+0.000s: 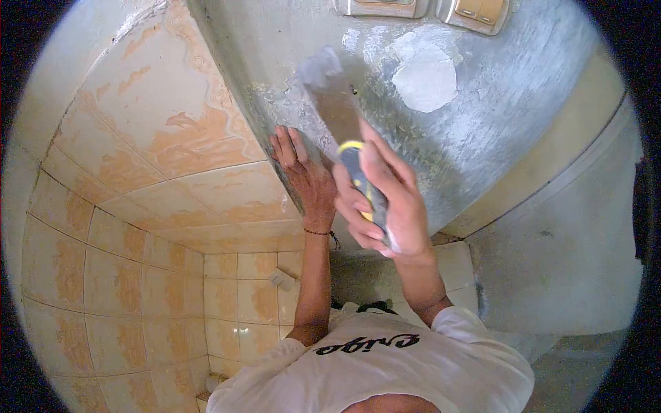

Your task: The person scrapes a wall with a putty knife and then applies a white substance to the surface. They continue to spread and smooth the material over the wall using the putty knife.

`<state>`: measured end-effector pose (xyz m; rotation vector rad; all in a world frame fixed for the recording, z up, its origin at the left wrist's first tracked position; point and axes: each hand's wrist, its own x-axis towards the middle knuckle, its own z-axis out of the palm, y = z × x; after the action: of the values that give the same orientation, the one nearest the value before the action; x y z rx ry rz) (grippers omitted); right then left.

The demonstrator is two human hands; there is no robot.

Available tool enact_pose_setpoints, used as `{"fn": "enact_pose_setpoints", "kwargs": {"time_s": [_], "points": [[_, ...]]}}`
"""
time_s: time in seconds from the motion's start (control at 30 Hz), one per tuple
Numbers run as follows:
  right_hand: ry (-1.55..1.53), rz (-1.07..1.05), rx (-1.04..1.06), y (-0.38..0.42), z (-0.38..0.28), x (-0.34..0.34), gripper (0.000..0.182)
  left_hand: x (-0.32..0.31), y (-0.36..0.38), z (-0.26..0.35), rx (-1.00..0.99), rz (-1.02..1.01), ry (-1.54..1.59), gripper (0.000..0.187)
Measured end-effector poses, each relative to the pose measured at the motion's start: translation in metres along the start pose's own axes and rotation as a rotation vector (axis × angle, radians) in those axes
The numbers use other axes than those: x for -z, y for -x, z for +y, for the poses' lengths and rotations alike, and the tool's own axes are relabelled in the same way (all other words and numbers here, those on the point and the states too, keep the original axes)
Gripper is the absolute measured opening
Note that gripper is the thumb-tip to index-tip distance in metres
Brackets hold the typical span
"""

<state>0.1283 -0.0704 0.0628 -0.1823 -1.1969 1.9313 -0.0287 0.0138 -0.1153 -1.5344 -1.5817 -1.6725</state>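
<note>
My right hand (392, 199) is wrapped round the grey and yellow handle of a putty knife (337, 113). Its blade points up the grey wall (427, 155), with a blob of whitish putty (322, 67) at the tip, slightly blurred. Lower on the same wall, beside the tiled corner, my left hand (306, 175) lies flat with its fingers stretched out and nothing in it. A round white patch of putty (425, 79) shows on the wall right of the blade, with thinner white smears around it.
Light switches (475, 12) sit at the top of the wall. Orange and cream tiles (158, 117) cover the adjoining wall at left. A pale frame (537, 158) borders the grey wall on the right, with a grey panel (551, 241) beyond it.
</note>
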Motion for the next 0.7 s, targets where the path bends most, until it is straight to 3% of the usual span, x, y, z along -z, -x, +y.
{"fn": "enact_pose_setpoints", "kwargs": {"time_s": [0.03, 0.17, 0.23, 0.27, 0.33, 0.47, 0.57, 0.7], "points": [[-0.003, 0.007, -0.012, 0.008, -0.004, 0.004, 0.053, 0.028, -0.028, 0.05, -0.125, 0.08, -0.144, 0.082], [0.02, 0.04, -0.016, 0.002, 0.001, -0.001, 0.054, 0.021, -0.025, 0.038, -0.118, 0.092, -0.172, 0.088], [0.066, 0.052, 0.014, -0.001, 0.008, 0.0, 0.054, 0.022, -0.02, 0.022, -0.146, 0.002, -0.323, 0.105], [0.071, 0.048, 0.023, -0.001, 0.007, 0.002, 0.054, 0.021, -0.025, 0.028, -0.153, 0.01, -0.318, 0.105], [0.008, 0.04, 0.033, 0.008, 0.005, 0.006, 0.056, 0.022, -0.028, 0.047, -0.097, 0.082, -0.165, 0.092], [0.002, 0.003, 0.034, 0.012, 0.0, 0.005, 0.056, 0.019, -0.027, 0.04, -0.149, 0.132, -0.148, 0.088], [0.013, 0.009, 0.006, -0.011, 0.008, 0.001, 0.054, 0.017, -0.015, 0.028, -0.077, 0.023, -0.184, 0.096], [0.034, 0.037, 0.038, 0.01, -0.001, -0.003, 0.054, 0.013, -0.02, 0.026, -0.139, 0.111, -0.182, 0.084]]}}
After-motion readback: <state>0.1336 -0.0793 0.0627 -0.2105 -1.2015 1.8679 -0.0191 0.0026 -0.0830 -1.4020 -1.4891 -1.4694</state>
